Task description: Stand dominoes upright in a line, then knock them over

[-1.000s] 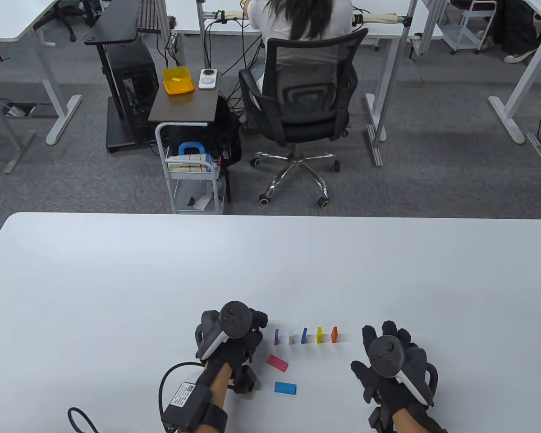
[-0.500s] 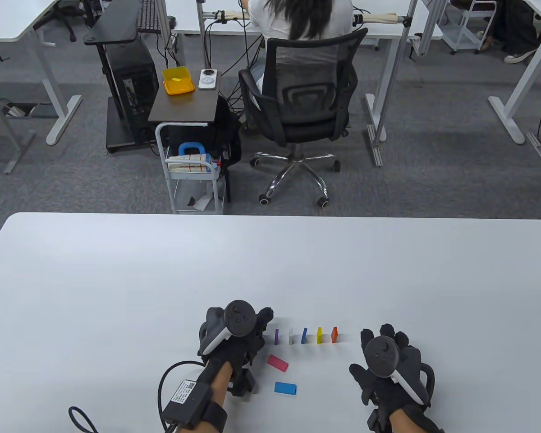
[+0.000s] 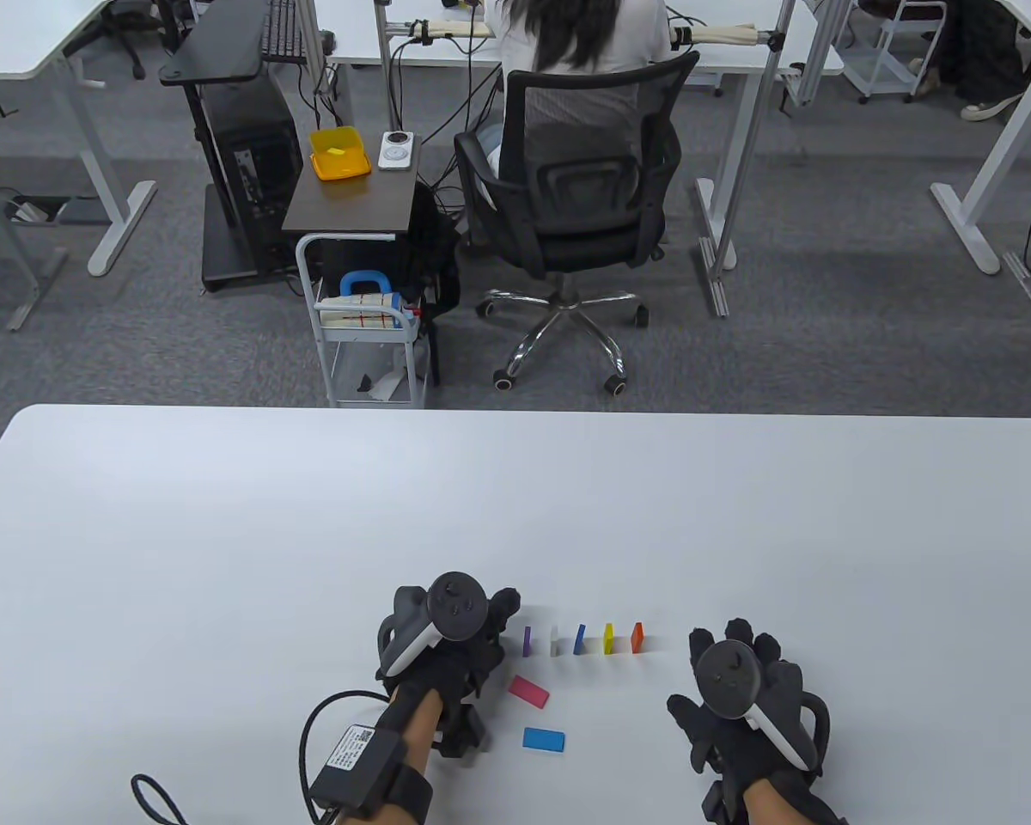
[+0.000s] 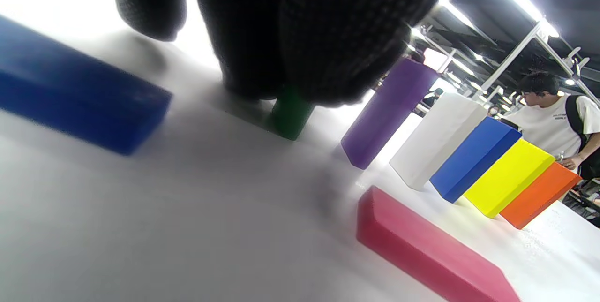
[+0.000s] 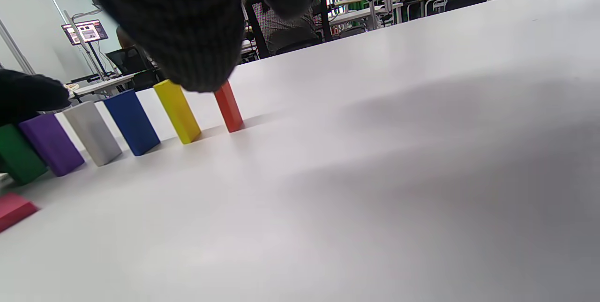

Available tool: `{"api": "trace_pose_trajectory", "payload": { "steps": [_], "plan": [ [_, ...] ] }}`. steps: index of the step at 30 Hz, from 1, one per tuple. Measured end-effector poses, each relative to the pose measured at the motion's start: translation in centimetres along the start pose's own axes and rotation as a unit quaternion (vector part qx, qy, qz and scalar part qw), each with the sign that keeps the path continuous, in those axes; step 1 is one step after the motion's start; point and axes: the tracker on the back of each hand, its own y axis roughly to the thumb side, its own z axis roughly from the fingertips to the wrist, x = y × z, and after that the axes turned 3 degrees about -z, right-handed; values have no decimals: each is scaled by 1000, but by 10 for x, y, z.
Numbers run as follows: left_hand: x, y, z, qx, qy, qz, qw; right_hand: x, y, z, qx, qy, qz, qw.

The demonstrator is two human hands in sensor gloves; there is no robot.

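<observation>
Left grip: my left hand [image 3: 447, 640] pinches a green domino [image 4: 290, 113], standing it beside the purple domino [image 3: 527, 641], lower centre.
Right grip: my right hand [image 3: 743, 692] rests relaxed, empty, lower right.
Done: five upright on the desk [image 3: 223, 533].
Left: pink domino [image 3: 528, 691], blue domino [image 3: 543, 739] flat; then toppling.
Change: barely any since half a second ago.

A white table [image 3: 223, 533] with rounded corners carries a short row of blocks standing upright near its front edge: purple block [image 3: 527, 640], white block [image 3: 554, 643], blue block [image 3: 579, 638], yellow block [image 3: 608, 638] and orange block [image 3: 637, 637], with a green block [image 4: 290, 114] at the purple end. Just in front of the row, a pink block [image 3: 528, 691] and a light blue block [image 3: 543, 739] lie flat on the table.
</observation>
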Motion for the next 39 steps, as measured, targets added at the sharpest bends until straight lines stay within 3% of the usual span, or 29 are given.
{"api": "trace_pose_trajectory", "payload": {
  "steps": [17, 22, 28, 35, 39],
  "plan": [
    [-6, -4, 3, -11, -26, 23, 999, 2, 1, 1, -2, 3, 7, 1000],
    [-19, -4, 15, -52, -26, -64, 996, 5, 1, 2, 0, 0, 4, 1000],
    [-20, 0, 31, -77, -31, -157, 984, 6, 2, 2, -1, 4, 0, 1000],
    [-5, -8, 32, -91, -56, -187, 976, 4, 3, 3, 0, 5, -2, 1000],
    [-4, -5, 31, -96, -44, -221, 970, 3, 0, 1, -6, 9, -3, 1000]
  ]
}}
